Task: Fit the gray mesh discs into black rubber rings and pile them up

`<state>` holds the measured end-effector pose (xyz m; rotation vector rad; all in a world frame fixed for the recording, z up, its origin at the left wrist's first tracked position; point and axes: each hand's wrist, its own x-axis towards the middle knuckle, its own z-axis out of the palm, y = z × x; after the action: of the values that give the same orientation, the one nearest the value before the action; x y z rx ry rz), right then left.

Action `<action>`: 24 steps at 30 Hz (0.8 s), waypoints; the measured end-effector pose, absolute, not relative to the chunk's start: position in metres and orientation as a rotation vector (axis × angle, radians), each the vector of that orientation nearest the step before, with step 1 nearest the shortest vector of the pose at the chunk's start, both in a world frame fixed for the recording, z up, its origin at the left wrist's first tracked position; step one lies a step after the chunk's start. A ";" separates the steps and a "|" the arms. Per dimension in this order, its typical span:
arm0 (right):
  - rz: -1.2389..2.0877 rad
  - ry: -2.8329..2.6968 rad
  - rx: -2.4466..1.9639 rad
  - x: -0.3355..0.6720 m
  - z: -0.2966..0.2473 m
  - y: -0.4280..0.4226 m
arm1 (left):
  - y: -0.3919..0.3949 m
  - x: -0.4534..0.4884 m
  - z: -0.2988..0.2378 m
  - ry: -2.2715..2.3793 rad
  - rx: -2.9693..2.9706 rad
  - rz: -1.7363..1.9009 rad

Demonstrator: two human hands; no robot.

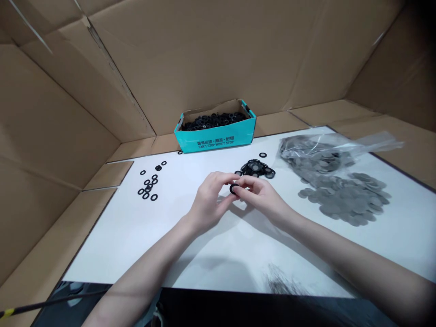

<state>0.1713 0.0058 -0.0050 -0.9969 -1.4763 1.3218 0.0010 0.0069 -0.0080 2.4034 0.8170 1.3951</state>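
Currently, in the head view, you are pinching a small black ring (234, 188) between the closed fingertips of both hands, your left hand (208, 200) pressing in from the left and your right hand (261, 194) from the right, so neither is nearer. You are holding it over the white table (136, 236), just on the near side of the dark ring pile (256, 168), with the grey mesh discs (347, 200) lying well apart to the right.

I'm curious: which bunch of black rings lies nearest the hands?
The small heap just beyond the right hand pinching a black ring; the scattered rings and teal box lie farther.
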 end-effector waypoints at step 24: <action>0.615 -1.649 -1.265 0.200 -0.010 0.034 | 0.019 -0.021 0.004 0.890 2.499 1.305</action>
<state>0.1997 0.0342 -0.0098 -1.2651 -1.6490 0.6146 -0.0207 0.0194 0.0042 2.4988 0.8895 1.3053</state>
